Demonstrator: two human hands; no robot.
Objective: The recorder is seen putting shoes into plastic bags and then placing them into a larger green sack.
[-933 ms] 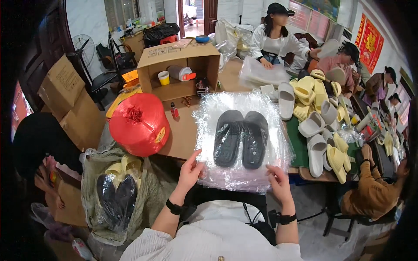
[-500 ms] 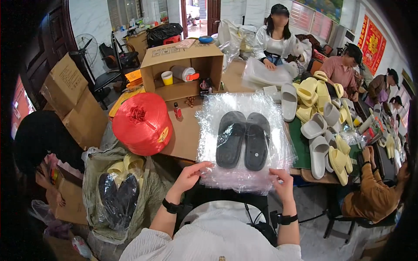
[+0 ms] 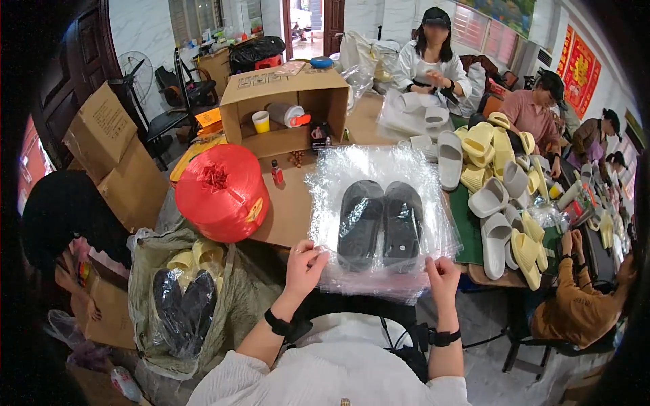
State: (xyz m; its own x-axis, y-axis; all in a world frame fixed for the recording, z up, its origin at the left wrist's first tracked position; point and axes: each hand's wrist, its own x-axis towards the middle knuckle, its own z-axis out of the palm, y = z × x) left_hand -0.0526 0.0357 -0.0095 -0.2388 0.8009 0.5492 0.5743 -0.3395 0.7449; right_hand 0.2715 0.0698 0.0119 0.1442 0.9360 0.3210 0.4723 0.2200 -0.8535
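A pair of black slippers (image 3: 359, 227) lies side by side inside a clear plastic bag (image 3: 406, 271), heels toward me. Under it is a stack of flat clear plastic bags (image 3: 338, 166) at the table's near edge. My left hand (image 3: 305, 271) is closed in a pinch at the bag's near left corner. At the near right corner, my right hand (image 3: 443, 279) pinches the plastic too. Glare on the film hides part of the slippers' surface.
Left of the bags sits a large red roll of plastic twine (image 3: 220, 193). An open cardboard box (image 3: 284, 88) stands behind it. Grey and yellow slippers (image 3: 501, 155) pile up at right. A woven sack (image 3: 152, 325) holds bagged slippers at lower left. Several people work nearby.
Both hands have moved slightly away from me, lifting the bag's near edge. The black slippers sit a little nearer to me. Across the table, a person now has light slippers on their plastic bags.
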